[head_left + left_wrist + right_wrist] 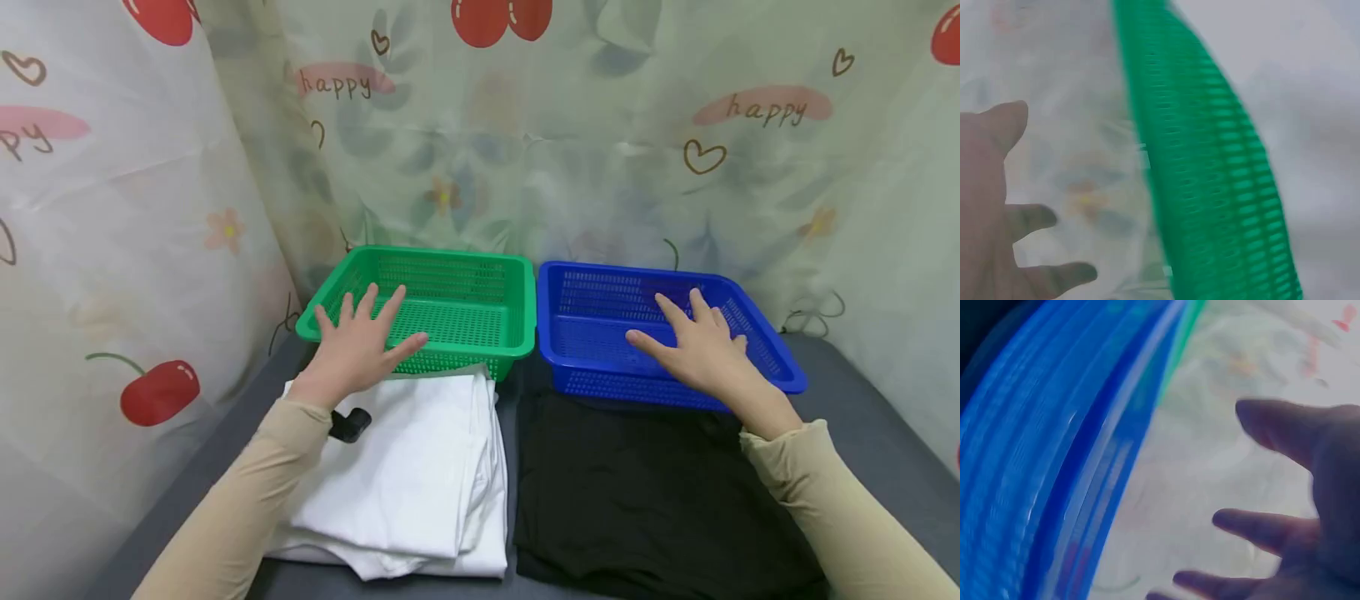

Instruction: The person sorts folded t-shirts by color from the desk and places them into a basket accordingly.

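Observation:
My left hand hovers with fingers spread over the near left corner of a green plastic basket. On the other side, my right hand is held out, fingers apart, above a blue plastic basket. Neither hand holds anything. A folded white cloth lies in front of the green basket, partly under my left forearm. In front of the blue one is a folded black cloth. Both wrist views show the spread fingers beside the walls of the green basket and the blue basket.
The baskets stand side by side at the back of a dark grey table. A patterned curtain with cherries and hearts hangs behind them and along both sides. A small black device shows at my left wrist.

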A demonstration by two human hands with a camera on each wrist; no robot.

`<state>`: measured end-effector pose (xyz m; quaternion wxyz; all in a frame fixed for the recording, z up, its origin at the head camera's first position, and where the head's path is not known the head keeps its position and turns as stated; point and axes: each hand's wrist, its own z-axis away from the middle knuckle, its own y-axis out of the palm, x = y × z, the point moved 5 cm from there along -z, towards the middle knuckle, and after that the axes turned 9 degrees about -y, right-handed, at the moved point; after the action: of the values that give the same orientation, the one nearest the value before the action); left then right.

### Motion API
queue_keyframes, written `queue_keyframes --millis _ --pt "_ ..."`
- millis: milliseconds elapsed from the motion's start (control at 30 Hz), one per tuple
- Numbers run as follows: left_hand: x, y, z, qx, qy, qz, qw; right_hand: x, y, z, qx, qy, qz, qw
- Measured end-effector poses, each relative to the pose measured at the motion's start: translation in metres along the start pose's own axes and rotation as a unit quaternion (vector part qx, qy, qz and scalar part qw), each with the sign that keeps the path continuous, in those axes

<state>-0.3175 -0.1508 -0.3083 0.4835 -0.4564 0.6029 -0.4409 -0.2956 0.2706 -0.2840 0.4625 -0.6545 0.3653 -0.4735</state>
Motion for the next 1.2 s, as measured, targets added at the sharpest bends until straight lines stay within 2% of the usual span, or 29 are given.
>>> queue_keyframes --millis 67,133,233,300,333,400,467,533,567,633,733,833,933,1100,1200 --pt "0.003 -0.009 0.009 -0.006 0.013 0.058 0.9982 0.008 -0.004 0.005 -0.029 -0.029 -0.05 0.998" --pt "0.009 -0.018 0.019 -0.013 0.028 0.123 0.9919 0.018 -0.006 0.012 -0.071 -0.058 -0.108 0.99" --pt "0.023 -0.027 0.034 -0.021 0.04 0.211 0.9764 0.03 -0.006 0.022 -0.119 -0.075 -0.203 0.969" --pt "0.033 -0.03 0.044 -0.006 0.035 0.254 0.9665 0.039 0.0 0.026 -0.119 -0.082 -0.288 0.947" --pt "0.038 -0.029 0.048 0.007 0.033 0.271 0.962 0.044 0.004 0.028 -0.108 -0.081 -0.333 0.933" --pt "0.047 -0.026 0.055 0.04 0.025 0.296 0.9539 0.053 0.014 0.03 -0.07 -0.078 -0.433 0.895" --pt "0.056 -0.021 0.061 0.068 0.02 0.298 0.9518 0.065 0.027 0.03 -0.024 -0.073 -0.529 0.845" --pt "0.065 -0.016 0.064 0.08 0.02 0.296 0.9518 0.078 0.042 0.03 0.025 -0.061 -0.604 0.794" --pt "0.069 -0.014 0.066 0.081 0.019 0.289 0.9536 0.085 0.05 0.029 0.048 -0.054 -0.632 0.772" --pt "0.077 -0.01 0.069 0.081 0.02 0.276 0.9575 0.098 0.066 0.028 0.086 -0.042 -0.669 0.737" --pt "0.084 -0.001 0.071 0.088 0.038 0.272 0.9575 0.117 0.086 0.025 0.123 -0.029 -0.697 0.706" --pt "0.088 0.008 0.073 0.091 0.066 0.271 0.9559 0.132 0.099 0.019 0.14 -0.025 -0.713 0.687" --pt "0.092 0.014 0.075 0.087 0.069 0.258 0.9596 0.144 0.107 0.013 0.149 -0.017 -0.718 0.68" --pt "0.106 0.018 0.075 0.086 0.037 0.238 0.9667 0.157 0.119 0.008 0.172 0.002 -0.699 0.694" --pt "0.114 0.023 0.072 0.103 0.021 0.23 0.9674 0.159 0.125 0.007 0.175 0.01 -0.689 0.703"
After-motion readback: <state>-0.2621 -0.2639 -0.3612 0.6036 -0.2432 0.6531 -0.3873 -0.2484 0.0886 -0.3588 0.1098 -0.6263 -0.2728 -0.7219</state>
